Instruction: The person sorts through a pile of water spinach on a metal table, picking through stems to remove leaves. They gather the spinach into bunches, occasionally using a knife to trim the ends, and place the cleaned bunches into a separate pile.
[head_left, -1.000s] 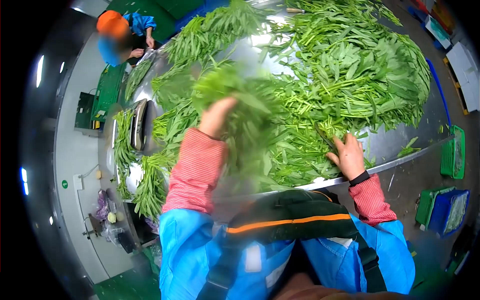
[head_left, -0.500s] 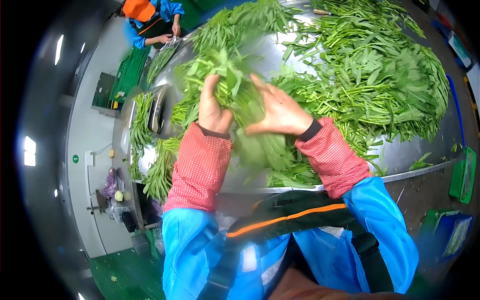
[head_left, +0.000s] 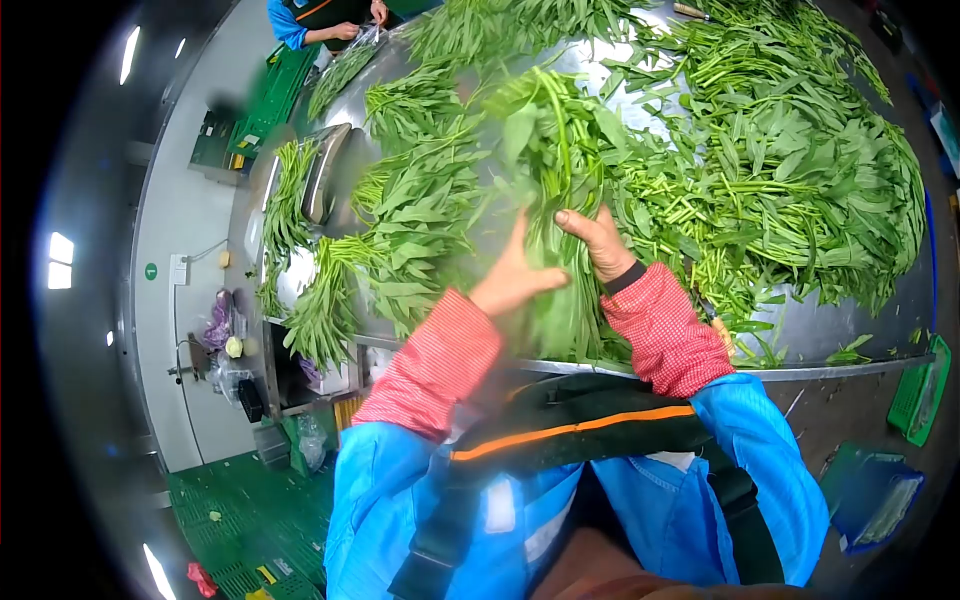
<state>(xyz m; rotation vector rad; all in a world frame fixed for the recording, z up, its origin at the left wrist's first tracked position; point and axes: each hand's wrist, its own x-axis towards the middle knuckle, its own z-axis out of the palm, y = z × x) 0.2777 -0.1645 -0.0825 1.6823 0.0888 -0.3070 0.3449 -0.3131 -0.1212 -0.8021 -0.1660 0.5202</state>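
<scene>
A bunch of leafy water spinach [head_left: 565, 140] stands out in front of me, stems and long leaves running down between my hands. My right hand [head_left: 600, 245] grips it from the right, thumb pressed across the front and fingers partly hidden behind. On the other side, my left hand [head_left: 515, 280] is at the bunch with thumb and fingers spread apart. Some leaves hang below the hands and are blurred. Sorted bunches of the greens [head_left: 415, 210] lie just left of my left hand. A large loose heap of the same greens [head_left: 800, 170] lies to the right.
The metal table's front edge [head_left: 800, 372] runs before me. A knife with a yellowish handle [head_left: 722, 335] lies near my right sleeve; another wooden handle [head_left: 690, 12] is at the back. Left stands a scale-like device [head_left: 325, 175]. A co-worker's hands [head_left: 360, 25] hold a clear bag. Green crates [head_left: 920, 390] stand right.
The bunch has moved right and now points away from me. My left hand has shifted right and lower with its fingers opened; my right hand has closed on the bunch.
</scene>
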